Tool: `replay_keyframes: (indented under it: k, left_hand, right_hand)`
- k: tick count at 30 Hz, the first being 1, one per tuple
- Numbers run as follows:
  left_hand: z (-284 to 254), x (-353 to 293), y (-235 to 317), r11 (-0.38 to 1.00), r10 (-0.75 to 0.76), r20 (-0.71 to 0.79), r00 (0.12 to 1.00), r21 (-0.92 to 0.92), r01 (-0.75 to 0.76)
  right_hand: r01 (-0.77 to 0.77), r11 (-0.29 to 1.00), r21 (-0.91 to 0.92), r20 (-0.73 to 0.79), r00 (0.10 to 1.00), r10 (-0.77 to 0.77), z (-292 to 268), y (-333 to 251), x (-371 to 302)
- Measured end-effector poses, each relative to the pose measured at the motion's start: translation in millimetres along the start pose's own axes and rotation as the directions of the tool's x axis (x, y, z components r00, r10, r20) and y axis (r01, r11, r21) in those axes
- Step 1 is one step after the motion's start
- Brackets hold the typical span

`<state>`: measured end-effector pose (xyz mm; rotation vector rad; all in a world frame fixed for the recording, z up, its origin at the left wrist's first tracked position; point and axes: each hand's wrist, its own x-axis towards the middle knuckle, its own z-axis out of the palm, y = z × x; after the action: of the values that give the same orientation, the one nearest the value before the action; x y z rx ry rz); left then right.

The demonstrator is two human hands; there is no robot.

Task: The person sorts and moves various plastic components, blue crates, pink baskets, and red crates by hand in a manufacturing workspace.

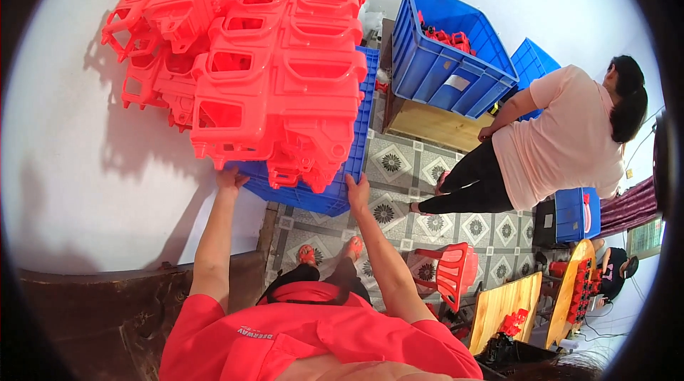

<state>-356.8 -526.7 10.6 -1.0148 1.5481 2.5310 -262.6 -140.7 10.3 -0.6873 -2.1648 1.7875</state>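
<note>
Beneath stacked red plastic housings [306,75], cropped at the upper edge, sits a mostly hidden blue plastic crate [324,203]; left hand [229,179] and right hand [358,191] clamp opposite sides, fingertips partly obscured.

Along the left of the frame you have a pale wall [57,139], brightly lit and crossed by soft shadows. Near the middle, you see a grey-and-white tiled floor [390,162] with dark flower motifs. At lower right are a red plastic chair [467,265], wooden tables [491,304], and a purple curtain [630,209] beside a window [645,238].
</note>
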Motion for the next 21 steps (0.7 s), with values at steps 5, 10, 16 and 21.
replay_keyframes:
  k: [5, 10, 16, 21]
  left_hand:
    - [6.6, -3.5, -1.0, 0.995, -0.009, 0.054, 0.999, -0.099, 0.015]
    - [5.3, -16.0, -1.1, 0.996, -0.048, -0.022, 0.999, -0.070, 0.047]
    - [-4.8, -18.4, -5.6, 0.996, -0.006, 0.049, 0.999, -0.089, 0.011]
    - [-6.1, -26.8, -2.9, 0.997, -0.039, -0.015, 0.999, -0.065, 0.038]
  right_hand:
    - [-0.024, 1.000, 0.009, -0.022, 0.999, 0.024, -6.7, -0.5, 0.5]
    - [-0.061, 0.998, 0.011, -0.012, 0.998, 0.062, -12.9, -15.9, -7.4]
    - [-0.019, 0.998, -0.061, -0.024, 1.000, 0.018, -18.5, -12.5, -17.4]
    - [-0.026, 0.998, -0.056, -0.027, 0.999, 0.024, -16.4, -7.4, -18.9]
